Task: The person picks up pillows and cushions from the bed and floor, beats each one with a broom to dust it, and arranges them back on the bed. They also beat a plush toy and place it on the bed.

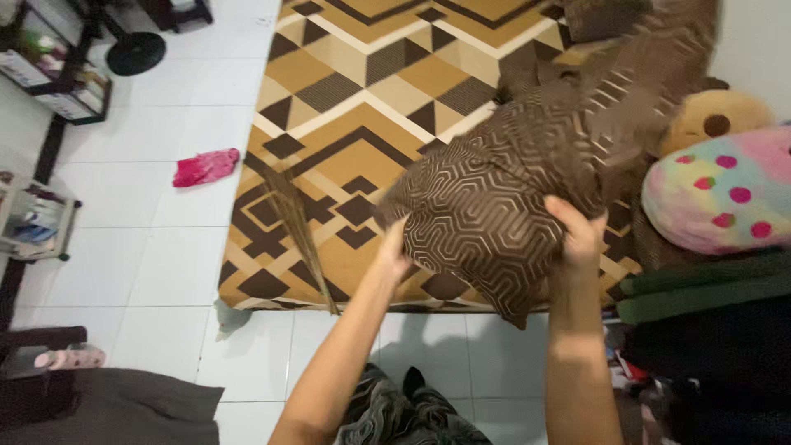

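Above the mattress (346,91) edge, left hand (394,251) and right hand (577,231) each clamp the brown pillow (486,206). Best practice, judged: keep both grips level.

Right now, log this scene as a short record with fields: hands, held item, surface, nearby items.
left hand: grips the left edge of the brown pillow
right hand: grips its right edge
held item: brown pillow with a hexagon pattern, lifted above the mattress
surface: mattress with a brown and tan geometric sheet, on a white tiled floor
nearby items: stick broom lying on the mattress; pink cloth on the floor; pastel dotted cushion to the right
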Tool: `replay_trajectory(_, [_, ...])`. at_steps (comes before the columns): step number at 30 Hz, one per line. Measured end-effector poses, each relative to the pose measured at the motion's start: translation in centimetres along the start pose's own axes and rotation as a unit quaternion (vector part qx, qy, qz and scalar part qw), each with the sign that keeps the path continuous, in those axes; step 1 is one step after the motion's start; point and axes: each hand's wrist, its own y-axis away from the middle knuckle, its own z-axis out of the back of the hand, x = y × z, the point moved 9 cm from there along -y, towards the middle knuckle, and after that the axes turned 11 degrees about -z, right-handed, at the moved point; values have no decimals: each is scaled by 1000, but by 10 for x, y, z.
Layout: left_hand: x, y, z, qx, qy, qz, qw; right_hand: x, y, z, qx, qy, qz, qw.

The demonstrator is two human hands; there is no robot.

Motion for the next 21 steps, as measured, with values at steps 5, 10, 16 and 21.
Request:
replay_trajectory(5, [-22, -40, -12, -36, -212, -140, 966, -81, 11, 144, -143, 94, -104, 980])
replay_trajectory(10, [-32, -91, 46, -132, -449, -166, 868, -241, 36, 187, -73, 190, -375, 905])
replay_trajectory(16, [37, -101, 174, -260, -627, -4, 735, -323, 8, 289, -87, 375, -467, 796])
replay_trajectory(21, [108, -84, 206, -287, -456, -17, 842, -331, -95, 318, -61, 451, -371, 809])
